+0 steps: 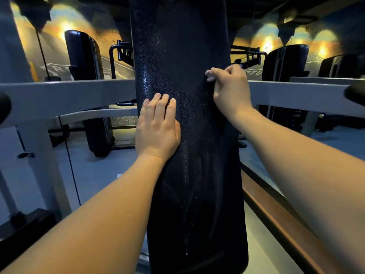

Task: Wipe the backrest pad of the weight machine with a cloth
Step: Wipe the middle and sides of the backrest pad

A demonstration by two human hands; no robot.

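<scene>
— Black, pebbled vinyl fills the head view: the backrest pad (187, 135) stands upright right in front of me, streaked with wet lines lower down.

— And your hands?

— My left hand (158, 131) lies flat on the pad, fingers (161, 107) straight and close together. My right hand (231, 88) is curled at the pad's right edge, fingertips pinching a small pale cloth (209, 76) against it. Grey frame bars (67, 91) cross behind.

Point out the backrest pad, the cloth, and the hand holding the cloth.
backrest pad (187, 56): head view, bare upper face of the pad.
cloth (209, 77): head view, pale scrap showing beyond the fingertips.
right hand (230, 87): head view, back of the hand.
</scene>
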